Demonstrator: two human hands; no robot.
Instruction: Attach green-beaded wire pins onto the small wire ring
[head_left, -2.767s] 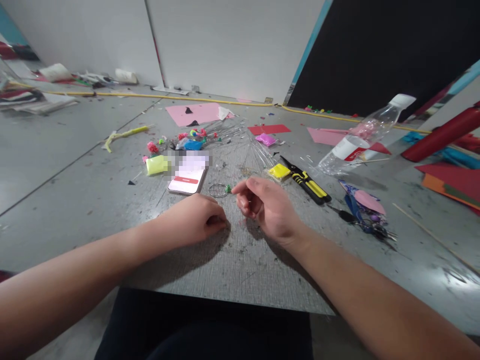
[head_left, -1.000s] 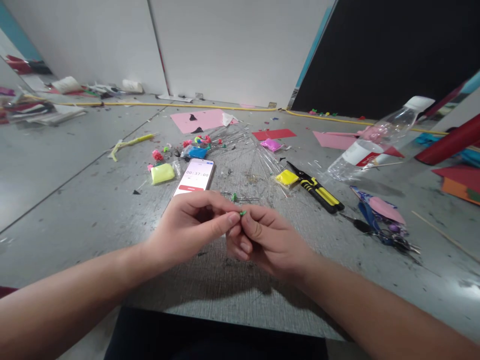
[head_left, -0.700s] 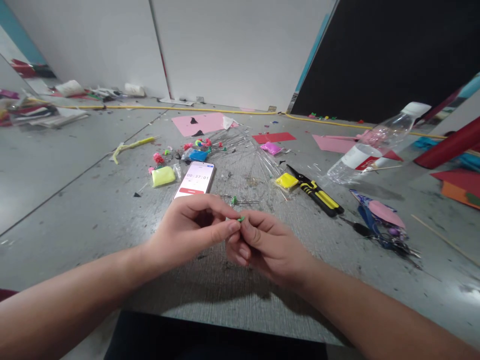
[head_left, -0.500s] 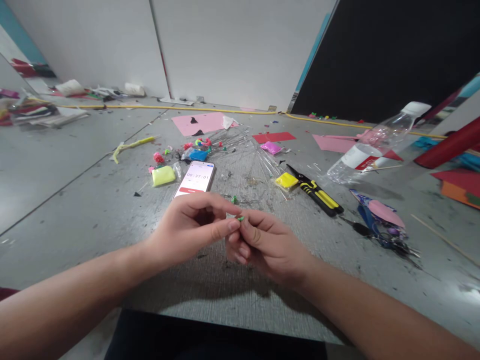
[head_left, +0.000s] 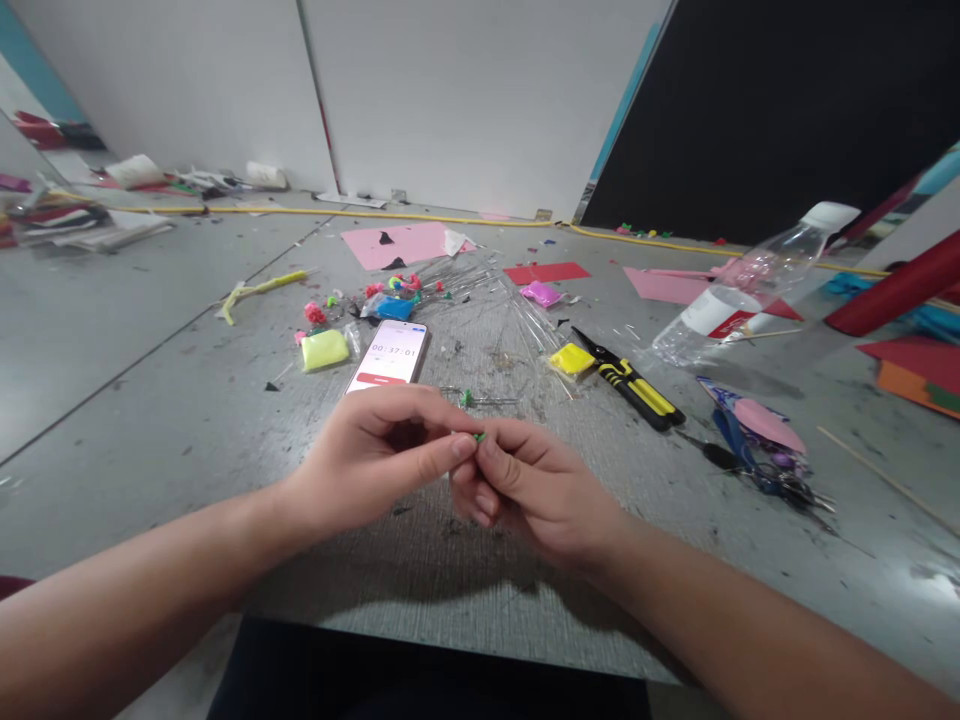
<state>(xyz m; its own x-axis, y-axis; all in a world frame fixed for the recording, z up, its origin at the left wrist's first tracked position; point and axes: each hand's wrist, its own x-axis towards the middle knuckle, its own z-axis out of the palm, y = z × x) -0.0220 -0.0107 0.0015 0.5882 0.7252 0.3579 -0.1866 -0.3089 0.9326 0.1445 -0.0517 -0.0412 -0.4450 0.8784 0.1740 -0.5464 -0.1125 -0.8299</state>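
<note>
Just this side of the phone [head_left: 388,358], left hand [head_left: 367,455] and right hand [head_left: 551,490] pinch a green bit [head_left: 480,437], apparently shaping it; the next move calls for light pressure.

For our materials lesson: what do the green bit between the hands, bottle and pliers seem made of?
Green bit: possibly clay, from its bright colour; too small to be sure.
Bottle: probably plastic, clear and shiny; pink shows through.
Pliers: slim dark head, probably metal; black, yellow grips, perhaps plastic.

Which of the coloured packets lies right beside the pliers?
The bright yellow packet, next to the pliers. The purple packet lies farther back; the pale yellow packet and blue packet lie near the phone.
</note>
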